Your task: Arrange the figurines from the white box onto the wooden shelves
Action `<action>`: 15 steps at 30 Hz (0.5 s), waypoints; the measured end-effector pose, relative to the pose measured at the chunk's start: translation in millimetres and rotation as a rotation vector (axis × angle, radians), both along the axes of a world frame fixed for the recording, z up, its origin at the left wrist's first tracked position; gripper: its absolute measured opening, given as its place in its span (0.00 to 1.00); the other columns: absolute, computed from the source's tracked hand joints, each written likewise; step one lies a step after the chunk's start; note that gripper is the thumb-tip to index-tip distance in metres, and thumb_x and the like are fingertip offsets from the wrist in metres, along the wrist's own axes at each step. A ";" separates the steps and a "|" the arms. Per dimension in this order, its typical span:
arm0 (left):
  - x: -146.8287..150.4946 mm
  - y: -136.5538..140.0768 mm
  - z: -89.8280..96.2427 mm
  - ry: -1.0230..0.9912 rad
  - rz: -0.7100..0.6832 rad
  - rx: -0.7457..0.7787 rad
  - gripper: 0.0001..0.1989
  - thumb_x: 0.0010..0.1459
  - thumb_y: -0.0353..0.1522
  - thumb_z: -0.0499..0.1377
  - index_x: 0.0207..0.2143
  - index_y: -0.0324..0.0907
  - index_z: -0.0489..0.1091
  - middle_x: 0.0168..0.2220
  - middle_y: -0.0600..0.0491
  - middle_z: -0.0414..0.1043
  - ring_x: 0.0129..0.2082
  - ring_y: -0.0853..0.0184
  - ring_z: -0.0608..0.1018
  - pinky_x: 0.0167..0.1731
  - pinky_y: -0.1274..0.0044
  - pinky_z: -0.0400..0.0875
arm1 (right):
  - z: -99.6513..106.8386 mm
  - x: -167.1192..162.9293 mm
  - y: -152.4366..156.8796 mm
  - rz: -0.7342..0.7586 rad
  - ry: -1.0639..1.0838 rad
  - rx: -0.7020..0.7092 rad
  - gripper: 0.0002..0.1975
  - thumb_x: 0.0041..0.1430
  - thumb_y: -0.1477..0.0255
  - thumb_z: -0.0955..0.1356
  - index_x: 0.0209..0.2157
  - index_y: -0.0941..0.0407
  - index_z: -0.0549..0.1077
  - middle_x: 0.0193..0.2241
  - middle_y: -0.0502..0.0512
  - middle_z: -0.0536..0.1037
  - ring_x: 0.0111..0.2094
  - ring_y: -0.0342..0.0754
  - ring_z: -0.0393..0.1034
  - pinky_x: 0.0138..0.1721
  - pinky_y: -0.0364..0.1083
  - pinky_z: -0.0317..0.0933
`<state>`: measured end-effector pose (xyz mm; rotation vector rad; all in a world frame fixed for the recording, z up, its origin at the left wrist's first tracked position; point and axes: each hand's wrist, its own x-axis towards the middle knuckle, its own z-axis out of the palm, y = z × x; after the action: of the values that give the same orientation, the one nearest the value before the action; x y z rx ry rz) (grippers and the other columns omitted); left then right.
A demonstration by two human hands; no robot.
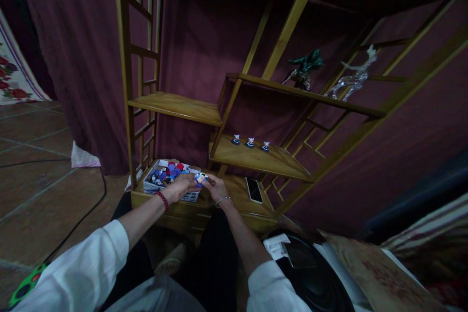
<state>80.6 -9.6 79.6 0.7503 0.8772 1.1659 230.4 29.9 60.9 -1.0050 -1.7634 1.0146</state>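
Between my two hands is a small blue and white figurine [201, 178], pinched by the fingers of both. My left hand [180, 186], with a red bead bracelet at the wrist, closes on it from the left. From the right, my right hand [216, 188], wearing a thin bangle, grips its other side. Beside my left hand stands an open cardboard box [149, 187] filled with several small blue, red, purple and white figurines [171, 171]. The figurine's finer details are too small to make out.
Small figurines [250, 142] stand in a row on the middle shelf [263, 162]. A phone [253, 189] lies on the lowest board. Higher up are a green ornament [307, 68] and a clear deer figure [354, 78]. A black round stool [314, 273] stands at the lower right.
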 end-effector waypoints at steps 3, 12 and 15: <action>3.5 -2.0 1.9 -0.008 0.007 -0.007 0.08 0.46 0.17 0.56 0.27 0.35 0.69 0.25 0.51 0.71 0.28 0.69 0.75 0.35 0.74 0.73 | 7.5 4.2 -6.2 0.006 0.002 -0.004 0.12 0.45 0.65 0.68 0.33 0.54 0.75 0.32 0.51 0.78 0.34 0.48 0.72 0.38 0.47 0.66; 14.4 -5.4 6.9 -0.017 -0.044 -0.011 0.08 0.46 0.16 0.54 0.27 0.34 0.68 0.29 0.49 0.72 0.28 0.70 0.75 0.36 0.74 0.73 | 18.2 19.4 -14.8 0.010 -0.004 -0.015 0.12 0.44 0.66 0.69 0.33 0.54 0.75 0.32 0.50 0.78 0.34 0.47 0.72 0.39 0.46 0.65; 16.2 -5.4 7.1 -0.021 -0.064 -0.003 0.07 0.46 0.17 0.55 0.26 0.33 0.67 0.28 0.49 0.72 0.28 0.70 0.75 0.36 0.73 0.73 | 19.5 22.0 -15.8 0.026 -0.004 -0.021 0.13 0.44 0.66 0.68 0.34 0.54 0.75 0.33 0.50 0.78 0.35 0.47 0.72 0.40 0.46 0.65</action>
<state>96.8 -14.9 86.7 0.7573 0.8315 1.1137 252.4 14.1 80.4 -1.0001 -1.7771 1.0506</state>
